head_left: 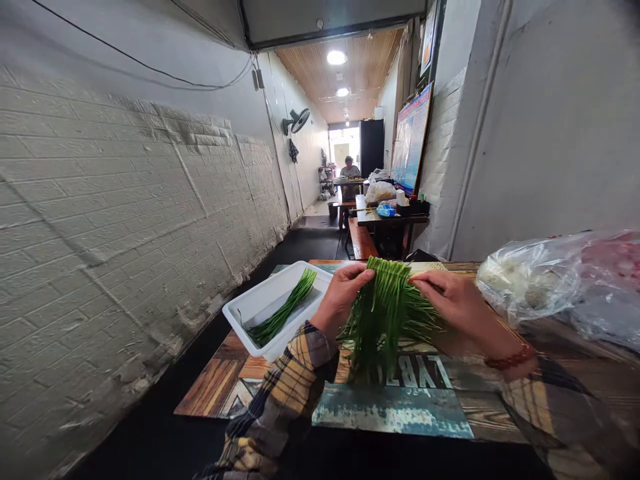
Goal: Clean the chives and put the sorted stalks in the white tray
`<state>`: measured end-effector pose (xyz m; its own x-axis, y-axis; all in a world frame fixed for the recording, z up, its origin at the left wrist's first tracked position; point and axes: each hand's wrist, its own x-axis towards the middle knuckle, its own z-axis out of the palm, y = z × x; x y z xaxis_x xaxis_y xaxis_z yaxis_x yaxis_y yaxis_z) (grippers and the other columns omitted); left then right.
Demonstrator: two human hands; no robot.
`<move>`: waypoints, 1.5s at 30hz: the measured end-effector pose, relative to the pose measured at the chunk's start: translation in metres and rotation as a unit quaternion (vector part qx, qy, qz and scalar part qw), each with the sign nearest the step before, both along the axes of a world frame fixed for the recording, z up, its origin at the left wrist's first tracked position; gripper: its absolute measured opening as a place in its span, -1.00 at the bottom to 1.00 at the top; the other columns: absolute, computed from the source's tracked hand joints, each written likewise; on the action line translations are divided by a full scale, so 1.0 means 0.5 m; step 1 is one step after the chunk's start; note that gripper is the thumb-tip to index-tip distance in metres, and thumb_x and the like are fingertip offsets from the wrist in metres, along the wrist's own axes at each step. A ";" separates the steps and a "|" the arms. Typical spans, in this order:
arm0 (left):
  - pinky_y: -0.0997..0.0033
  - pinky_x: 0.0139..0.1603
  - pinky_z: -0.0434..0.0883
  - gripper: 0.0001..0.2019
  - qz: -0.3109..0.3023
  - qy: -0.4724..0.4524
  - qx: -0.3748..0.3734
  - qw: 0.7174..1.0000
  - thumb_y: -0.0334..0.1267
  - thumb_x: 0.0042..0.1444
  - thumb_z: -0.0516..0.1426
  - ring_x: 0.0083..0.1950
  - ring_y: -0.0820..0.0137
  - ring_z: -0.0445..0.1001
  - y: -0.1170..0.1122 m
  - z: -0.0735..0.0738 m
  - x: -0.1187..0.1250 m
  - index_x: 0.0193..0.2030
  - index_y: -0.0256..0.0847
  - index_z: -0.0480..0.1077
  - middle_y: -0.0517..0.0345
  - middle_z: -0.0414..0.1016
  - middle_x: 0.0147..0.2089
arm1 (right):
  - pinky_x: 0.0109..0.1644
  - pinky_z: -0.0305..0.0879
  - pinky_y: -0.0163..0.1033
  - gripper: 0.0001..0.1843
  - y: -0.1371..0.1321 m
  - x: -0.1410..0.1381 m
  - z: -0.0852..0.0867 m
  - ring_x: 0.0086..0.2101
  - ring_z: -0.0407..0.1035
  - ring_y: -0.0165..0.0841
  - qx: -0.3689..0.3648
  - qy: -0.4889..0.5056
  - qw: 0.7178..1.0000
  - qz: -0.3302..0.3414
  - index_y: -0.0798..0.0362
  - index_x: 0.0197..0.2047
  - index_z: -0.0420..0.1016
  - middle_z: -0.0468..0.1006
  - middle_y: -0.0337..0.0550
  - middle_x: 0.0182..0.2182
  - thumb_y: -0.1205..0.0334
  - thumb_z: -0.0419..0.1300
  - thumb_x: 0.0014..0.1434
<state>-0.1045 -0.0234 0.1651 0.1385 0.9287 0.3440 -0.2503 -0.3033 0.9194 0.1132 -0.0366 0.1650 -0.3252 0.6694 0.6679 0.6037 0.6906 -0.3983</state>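
Note:
My left hand (pixel 345 293) grips a bunch of garlic chives (pixel 383 313), long thin green stalks hanging down over the table with their cut ends uppermost. At the bunch's right edge, my right hand (pixel 445 293) is closed in a pinch on the chives, with a small red spot at its fingertips. More loose chives (pixel 423 313) lie on the table behind the held bunch. To the left, a white plastic tray (pixel 235 313) has a smaller bundle of chives (pixel 287 310) lying slantwise in it.
The patterned wooden table (pixel 395 408) stands before me. Clear plastic bags (pixel 540 280) with pale and reddish contents sit on its right. Further off are a table with bags and a tissue box (pixel 401 197), a bench (pixel 361 239) and a seated person (pixel 350 170). A brick wall runs along the left.

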 end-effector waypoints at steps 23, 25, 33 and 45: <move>0.51 -0.44 0.12 -0.92 -0.087 0.552 0.245 0.792 -0.31 -0.08 0.22 -0.51 0.53 0.24 0.039 0.140 0.023 -0.48 -0.26 0.53 0.26 0.38 -0.58 | -0.17 0.29 -0.21 -0.76 -0.007 -0.010 0.026 -0.25 0.48 -0.25 -0.004 -0.114 0.993 -0.011 -0.01 -0.20 0.57 0.62 -0.17 -0.26 0.19 0.06 0.27; 0.51 -0.48 0.07 -0.90 -0.104 0.559 0.257 0.781 -0.33 -0.07 0.20 -0.55 0.55 0.18 0.045 0.139 0.030 -0.52 -0.28 0.52 0.29 0.31 -0.64 | -0.20 0.27 -0.22 -0.75 -0.009 -0.009 0.024 -0.27 0.47 -0.24 0.000 -0.114 0.993 -0.015 -0.01 -0.24 0.57 0.62 -0.17 -0.28 0.17 0.06 0.28; 0.51 -0.45 0.11 -0.86 -0.114 0.572 0.266 0.768 -0.33 -0.03 0.18 -0.53 0.55 0.21 0.049 0.123 0.051 -0.41 -0.31 0.58 0.25 0.40 -0.59 | -0.22 0.22 -0.27 -0.73 -0.012 -0.002 0.008 -0.29 0.46 -0.28 -0.008 -0.117 0.993 -0.002 0.01 -0.26 0.52 0.59 -0.15 -0.34 0.19 0.00 0.30; 0.51 -0.34 0.29 -0.77 -0.107 0.492 0.167 0.848 -0.18 0.01 0.20 -0.36 0.44 0.44 0.056 0.136 -0.035 -0.27 -0.28 0.56 0.07 0.57 -0.34 | -0.16 0.31 -0.21 -0.70 -0.004 0.016 -0.009 -0.26 0.48 -0.23 -0.039 -0.097 0.995 -0.006 0.01 -0.22 0.55 0.62 -0.12 -0.27 0.14 0.00 0.28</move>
<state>-0.1220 0.0049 0.2330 0.6633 0.7203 0.2027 0.5067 -0.6317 0.5867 0.1210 -0.0386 0.1603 -0.4343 0.7211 0.5398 0.6821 0.6547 -0.3258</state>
